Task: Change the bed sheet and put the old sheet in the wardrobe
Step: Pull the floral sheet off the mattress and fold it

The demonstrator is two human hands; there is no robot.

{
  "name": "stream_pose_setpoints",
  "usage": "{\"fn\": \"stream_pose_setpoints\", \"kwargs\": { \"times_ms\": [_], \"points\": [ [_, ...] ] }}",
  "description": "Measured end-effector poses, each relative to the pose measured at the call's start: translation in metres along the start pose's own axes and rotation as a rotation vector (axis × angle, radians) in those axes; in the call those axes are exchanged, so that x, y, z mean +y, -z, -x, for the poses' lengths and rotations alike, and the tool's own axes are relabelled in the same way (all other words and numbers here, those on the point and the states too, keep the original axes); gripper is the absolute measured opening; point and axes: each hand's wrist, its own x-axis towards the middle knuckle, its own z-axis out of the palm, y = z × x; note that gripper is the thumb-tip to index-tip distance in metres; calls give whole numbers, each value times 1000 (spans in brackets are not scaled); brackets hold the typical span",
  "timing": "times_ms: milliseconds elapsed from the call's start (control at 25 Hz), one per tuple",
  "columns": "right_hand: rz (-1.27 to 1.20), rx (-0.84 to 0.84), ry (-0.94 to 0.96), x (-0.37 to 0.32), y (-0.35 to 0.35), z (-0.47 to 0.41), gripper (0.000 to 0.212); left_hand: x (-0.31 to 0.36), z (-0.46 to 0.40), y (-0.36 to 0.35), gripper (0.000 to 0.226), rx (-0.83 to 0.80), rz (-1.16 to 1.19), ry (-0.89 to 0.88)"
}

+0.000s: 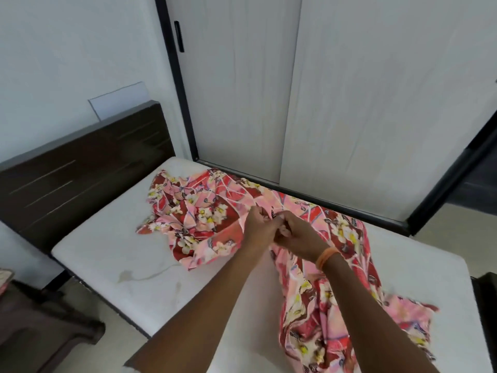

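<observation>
head view: both hands (274, 228) pinch the floral sheet (215, 219); no readable writing.

This was a bedroom in a home. A single bed stood against the wall, with a dark wooden headboard (88, 168) and a bare white mattress (113, 243) that carried faint stains, and a crumpled pink and red floral bed sheet (204, 219) lay across it. Right along the far side of the bed ran a tall wardrobe (349, 103) with pale sliding doors in a black frame, and a low dark piece of furniture (40, 327) sat on the light tiled floor beside the bed.
</observation>
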Motion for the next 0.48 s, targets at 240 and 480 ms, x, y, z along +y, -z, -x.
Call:
{"fn": "stream_pose_setpoints", "kwargs": {
  "times_ms": [240, 480],
  "points": [
    [45, 73, 131, -39, -25, -14, 21, 2, 13, 43, 45, 24, -188, -370],
    [-317, 204, -138, -51, -48, -5, 25, -63, -24, 102, 44, -270, -566, -332]
  ]
}}
